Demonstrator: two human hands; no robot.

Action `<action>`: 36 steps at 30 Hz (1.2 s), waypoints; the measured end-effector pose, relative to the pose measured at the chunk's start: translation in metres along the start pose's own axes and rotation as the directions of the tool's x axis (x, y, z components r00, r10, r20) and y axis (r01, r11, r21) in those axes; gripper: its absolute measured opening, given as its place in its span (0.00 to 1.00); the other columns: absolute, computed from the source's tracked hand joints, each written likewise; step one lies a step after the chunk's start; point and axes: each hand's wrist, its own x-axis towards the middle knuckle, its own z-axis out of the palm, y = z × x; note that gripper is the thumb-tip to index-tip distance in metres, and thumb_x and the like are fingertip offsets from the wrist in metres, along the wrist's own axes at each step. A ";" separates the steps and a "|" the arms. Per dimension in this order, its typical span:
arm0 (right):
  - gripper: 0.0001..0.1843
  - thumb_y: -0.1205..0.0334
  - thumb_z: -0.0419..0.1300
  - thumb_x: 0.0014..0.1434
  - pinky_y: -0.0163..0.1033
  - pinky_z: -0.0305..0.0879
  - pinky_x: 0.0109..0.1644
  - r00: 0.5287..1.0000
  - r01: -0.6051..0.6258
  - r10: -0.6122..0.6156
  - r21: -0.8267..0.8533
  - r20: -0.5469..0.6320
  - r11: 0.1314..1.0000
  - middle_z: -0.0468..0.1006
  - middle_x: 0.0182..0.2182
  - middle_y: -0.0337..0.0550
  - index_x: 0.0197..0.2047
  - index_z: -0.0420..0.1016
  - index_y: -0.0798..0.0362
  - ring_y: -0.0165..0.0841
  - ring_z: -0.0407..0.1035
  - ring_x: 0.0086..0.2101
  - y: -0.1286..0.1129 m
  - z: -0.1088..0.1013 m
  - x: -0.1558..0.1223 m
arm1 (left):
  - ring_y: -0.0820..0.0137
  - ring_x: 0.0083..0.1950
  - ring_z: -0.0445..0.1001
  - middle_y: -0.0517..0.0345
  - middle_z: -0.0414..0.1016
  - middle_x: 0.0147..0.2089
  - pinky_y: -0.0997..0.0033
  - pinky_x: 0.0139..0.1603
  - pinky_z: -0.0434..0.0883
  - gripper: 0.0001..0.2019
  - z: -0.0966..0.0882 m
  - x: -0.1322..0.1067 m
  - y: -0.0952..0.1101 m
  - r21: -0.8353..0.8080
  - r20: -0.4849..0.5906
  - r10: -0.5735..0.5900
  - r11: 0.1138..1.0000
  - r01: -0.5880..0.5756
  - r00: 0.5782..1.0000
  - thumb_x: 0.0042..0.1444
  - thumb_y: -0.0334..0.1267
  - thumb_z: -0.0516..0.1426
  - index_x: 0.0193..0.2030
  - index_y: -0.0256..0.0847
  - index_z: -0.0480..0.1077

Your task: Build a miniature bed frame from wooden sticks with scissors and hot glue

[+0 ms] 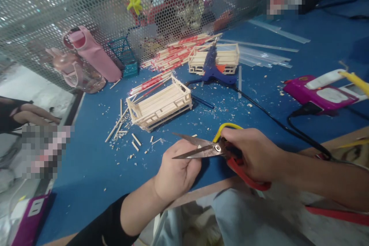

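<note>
My right hand [253, 153] grips a pair of scissors [206, 151] with one red and one yellow handle, their blades parted and pointing left. Just behind and below the blades, my left hand [178, 167] is closed. A tiny pale bit shows between the blades at its fingertips, but what the fingers hold is mostly hidden. Beyond the hands, a small bed-shaped frame of thin wooden sticks [161, 103] stands on the blue table [95, 177]. Cut stick pieces [136, 142] and crumbs lie beside it.
A blue glue gun [215, 71] stands before a second stick frame [230, 55], its cord running right. Bundled sticks [173, 54], clear glue sticks [259, 55], a pink bottle [99, 55], a clear bottle [83, 75] and a magenta device [317, 92] surround the work area. Perforated metal screens the back.
</note>
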 end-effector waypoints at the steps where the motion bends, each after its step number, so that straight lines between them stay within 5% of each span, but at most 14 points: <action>1: 0.09 0.66 0.53 0.41 0.33 0.46 0.22 1.000 0.001 -0.001 -0.004 -0.003 1.000 0.65 0.17 0.34 0.25 0.55 0.49 0.27 0.56 0.18 0.001 0.000 0.000 | 0.69 0.38 0.76 0.53 0.79 0.35 0.72 0.41 0.72 0.14 0.001 0.001 0.001 -0.013 0.011 -0.008 1.000 0.008 1.000 0.58 0.27 0.48 0.40 0.41 0.74; 5: 0.05 0.68 0.50 0.45 0.33 0.47 0.23 1.000 0.015 -0.015 0.043 -0.020 0.999 0.62 0.17 0.33 0.25 0.56 0.49 0.27 0.55 0.18 0.003 -0.001 0.005 | 0.70 0.33 0.75 0.55 0.76 0.29 0.74 0.38 0.71 0.13 0.004 0.005 0.004 0.010 0.044 -0.060 0.998 0.059 0.997 0.60 0.30 0.48 0.34 0.40 0.73; 12: 0.10 0.69 0.50 0.44 0.34 0.54 0.27 0.999 0.020 -0.015 0.093 -0.052 0.995 0.68 0.25 0.36 0.32 0.60 0.49 0.29 0.60 0.24 -0.002 -0.015 0.006 | 0.74 0.30 0.72 0.57 0.75 0.29 0.77 0.32 0.68 0.12 0.005 0.005 -0.003 -0.053 -0.057 -0.182 0.982 0.179 0.982 0.62 0.33 0.47 0.33 0.39 0.70; 21: 0.12 0.71 0.52 0.40 0.39 0.57 0.35 0.993 0.104 -0.104 0.003 -0.054 0.995 0.70 0.31 0.44 0.31 0.60 0.50 0.36 0.63 0.32 -0.003 -0.009 0.004 | 0.74 0.32 0.75 0.56 0.77 0.31 0.78 0.31 0.69 0.09 0.004 0.008 -0.007 -0.071 -0.094 0.028 0.997 -0.035 0.995 0.59 0.27 0.50 0.31 0.39 0.67; 36: 0.08 0.69 0.51 0.42 0.36 0.53 0.30 0.982 0.152 -0.150 0.002 -0.112 0.988 0.67 0.26 0.40 0.28 0.57 0.50 0.32 0.57 0.26 -0.002 -0.003 0.005 | 0.73 0.35 0.76 0.54 0.78 0.34 0.78 0.34 0.71 0.09 0.003 0.006 -0.007 0.022 -0.081 0.094 0.995 -0.093 0.992 0.57 0.24 0.50 0.36 0.38 0.69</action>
